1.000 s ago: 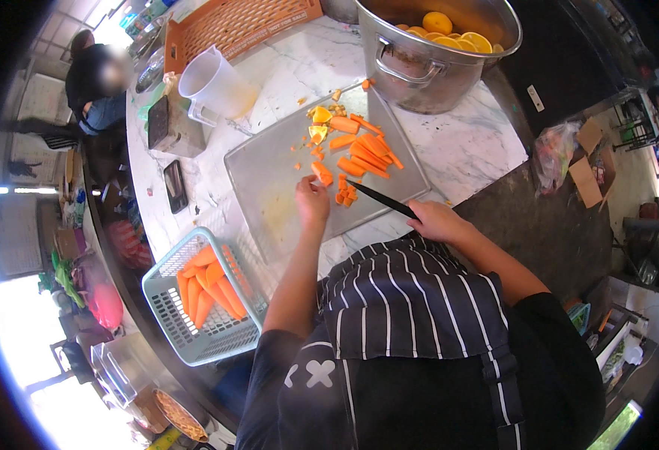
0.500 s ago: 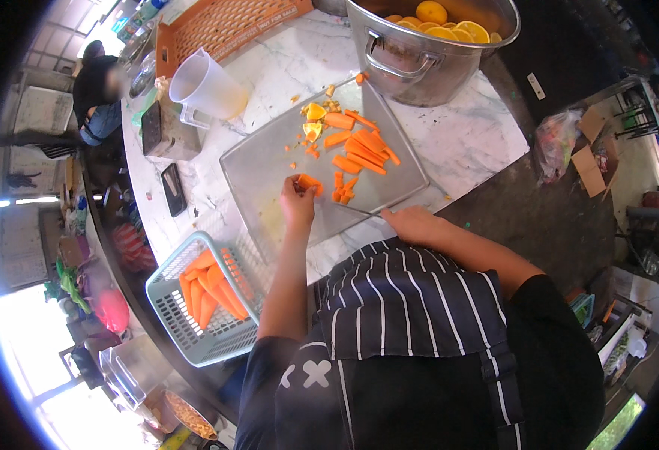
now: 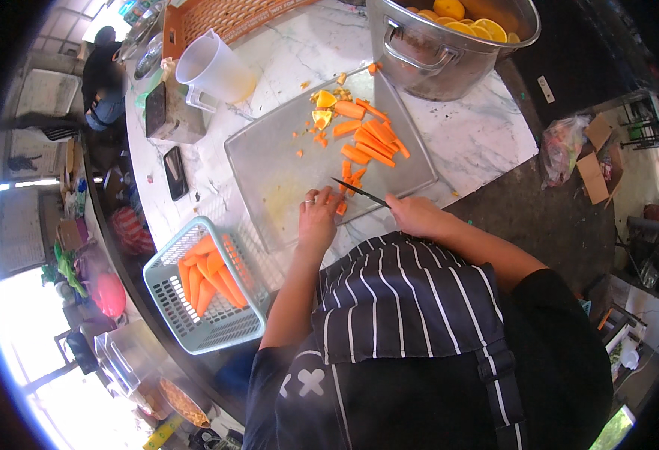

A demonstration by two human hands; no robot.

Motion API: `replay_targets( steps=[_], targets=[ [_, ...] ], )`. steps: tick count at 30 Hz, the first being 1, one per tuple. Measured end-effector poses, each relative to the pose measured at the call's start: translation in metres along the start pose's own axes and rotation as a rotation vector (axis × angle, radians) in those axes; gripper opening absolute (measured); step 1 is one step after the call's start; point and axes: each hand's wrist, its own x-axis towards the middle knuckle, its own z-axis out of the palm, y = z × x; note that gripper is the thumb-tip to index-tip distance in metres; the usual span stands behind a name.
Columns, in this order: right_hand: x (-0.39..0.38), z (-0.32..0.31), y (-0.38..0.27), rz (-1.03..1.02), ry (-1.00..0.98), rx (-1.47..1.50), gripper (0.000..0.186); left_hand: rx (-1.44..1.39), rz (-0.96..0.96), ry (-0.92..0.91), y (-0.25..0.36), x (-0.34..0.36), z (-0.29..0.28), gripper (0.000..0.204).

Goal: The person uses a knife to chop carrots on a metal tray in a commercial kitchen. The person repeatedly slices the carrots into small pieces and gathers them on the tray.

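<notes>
A grey cutting board (image 3: 269, 172) lies on the marble-patterned table before me. My left hand (image 3: 319, 214) has its fingers bent around a carrot piece (image 3: 340, 205) near the board's front edge. In my right hand (image 3: 413, 215) is a knife (image 3: 362, 193), its dark blade reaching left over the board just beyond that piece. Small cut carrot chunks (image 3: 352, 177) lie right beyond the blade. Farther off are a pile of carrot sticks (image 3: 376, 141) and orange wedges (image 3: 322, 118) among scraps.
A steel pot (image 3: 434, 71) with orange slices stands at the far right. A measuring jug (image 3: 215, 71), a phone (image 3: 174, 173) and an orange crate (image 3: 228, 22) are on the left and back. Peeled carrots fill part of a light-blue basket (image 3: 256, 330). Another person (image 3: 104, 79) is at the far left.
My left hand has moved right and nearer with the carrot piece, close to the knife. The knife has been raised, its tip swinging farther away. The whole view has shifted slightly.
</notes>
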Motion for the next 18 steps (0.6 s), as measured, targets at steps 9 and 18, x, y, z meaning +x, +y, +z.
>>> replay_targets(
  steps=[9,18],
  targets=[
    [-0.006,0.001,0.001,-0.037,0.064,0.016,0.018,-0.531,-0.352,-0.065,-0.011,0.006,-0.001,0.010],
    [-0.001,-0.006,-0.021,-0.113,0.045,0.010,0.019,-0.691,-0.643,0.233,0.008,0.011,-0.004,0.018]
  ],
)
